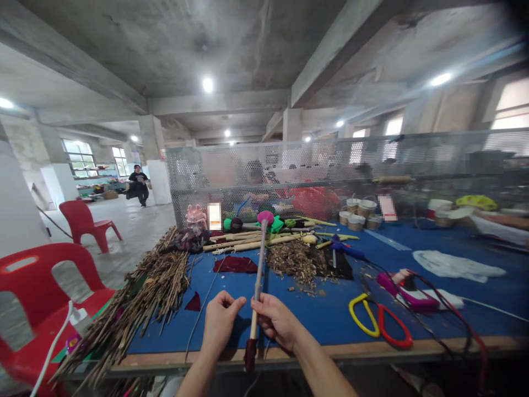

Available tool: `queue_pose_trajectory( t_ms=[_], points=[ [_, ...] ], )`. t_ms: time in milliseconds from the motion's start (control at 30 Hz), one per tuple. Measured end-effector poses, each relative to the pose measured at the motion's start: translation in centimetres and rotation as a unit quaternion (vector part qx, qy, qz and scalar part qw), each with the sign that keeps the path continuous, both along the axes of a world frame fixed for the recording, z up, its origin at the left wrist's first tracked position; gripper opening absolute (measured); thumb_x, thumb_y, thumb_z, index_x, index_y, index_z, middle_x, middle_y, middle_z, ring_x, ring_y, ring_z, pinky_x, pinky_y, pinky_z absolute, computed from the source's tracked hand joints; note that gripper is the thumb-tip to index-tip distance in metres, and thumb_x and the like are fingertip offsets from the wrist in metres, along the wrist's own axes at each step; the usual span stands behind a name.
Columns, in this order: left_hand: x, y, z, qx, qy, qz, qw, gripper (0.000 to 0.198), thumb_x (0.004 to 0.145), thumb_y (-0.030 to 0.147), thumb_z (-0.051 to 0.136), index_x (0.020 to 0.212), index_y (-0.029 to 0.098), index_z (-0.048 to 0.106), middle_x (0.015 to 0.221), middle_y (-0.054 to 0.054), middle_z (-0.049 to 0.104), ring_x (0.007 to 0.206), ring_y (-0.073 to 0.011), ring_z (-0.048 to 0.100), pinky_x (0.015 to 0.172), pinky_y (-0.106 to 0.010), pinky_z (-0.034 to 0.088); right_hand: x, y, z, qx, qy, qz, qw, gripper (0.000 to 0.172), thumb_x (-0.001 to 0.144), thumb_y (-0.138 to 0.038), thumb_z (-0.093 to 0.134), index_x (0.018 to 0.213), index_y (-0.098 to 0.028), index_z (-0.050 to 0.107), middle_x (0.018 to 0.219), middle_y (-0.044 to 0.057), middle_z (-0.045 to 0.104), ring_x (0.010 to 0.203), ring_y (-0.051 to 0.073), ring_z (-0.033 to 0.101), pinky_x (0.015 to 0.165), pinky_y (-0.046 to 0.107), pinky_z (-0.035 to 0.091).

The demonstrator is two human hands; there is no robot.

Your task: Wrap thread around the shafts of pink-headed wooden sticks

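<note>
In my right hand [279,321] is a long thin stick [260,264], pinched between thumb and fingers near its lower end. Grey wrapping covers most of the shaft, and a magenta round head tops its far end. Its near end is pale wood with dark red cloth around the tip. My left hand [221,320] is curled closed just left of the stick, apart from it; whether anything is between its fingers is hidden. A small dark red cloth scrap [193,302] and a larger dark red cloth piece [235,264] lie on the blue table [165,336] beyond.
Thin brown twigs [161,281] are heaped at the left. Wood chips [295,262] and a blue glue gun [347,248] lie ahead. Scissors [378,322] with yellow and red handles and a purple power strip [407,292] are at right. Red chairs [49,275] and a person [138,184] are left.
</note>
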State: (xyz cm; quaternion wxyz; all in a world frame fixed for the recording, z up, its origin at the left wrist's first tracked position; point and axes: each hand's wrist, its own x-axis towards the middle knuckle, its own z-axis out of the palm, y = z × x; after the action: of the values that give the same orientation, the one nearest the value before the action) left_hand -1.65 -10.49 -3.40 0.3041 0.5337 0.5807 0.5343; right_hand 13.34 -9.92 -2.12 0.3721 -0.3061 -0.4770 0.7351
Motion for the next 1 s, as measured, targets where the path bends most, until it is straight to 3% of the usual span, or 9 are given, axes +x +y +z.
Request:
queue_pose_trajectory(
  t_ms=[333,1000],
  points=[
    [-0.25,-0.44,0.03,0.017,-0.038,-0.026,0.999,0.032,0.062,0.045,0.064,0.063,0.015,0.055,0.055,0.003,0.049,0.053,-0.0093,0.039,0.052,-0.02,0.032,0.06,-0.32,0.39,-0.002,-0.001,-0.001,1.0,0.037,0.065,-0.041,0.065,0.075,-0.019,0.037,0.044,-0.012,0.023,0.037,0.002,0.01,0.034,0.018,0.002],
    [-0.25,-0.08,-0.47,0.018,-0.075,-0.039,0.996,0.036,0.057,0.037,0.07,0.08,0.015,0.055,0.056,0.006,0.045,0.051,-0.0086,0.04,0.052,-0.02,0.033,0.06,-0.15,0.02,0.012,0.003,-0.002,1.0,0.034,0.069,-0.041,0.062,0.075,-0.019,0.038,0.045,-0.012,0.025,0.037,0.003,0.011,0.033,0.018,0.003]
  ],
)
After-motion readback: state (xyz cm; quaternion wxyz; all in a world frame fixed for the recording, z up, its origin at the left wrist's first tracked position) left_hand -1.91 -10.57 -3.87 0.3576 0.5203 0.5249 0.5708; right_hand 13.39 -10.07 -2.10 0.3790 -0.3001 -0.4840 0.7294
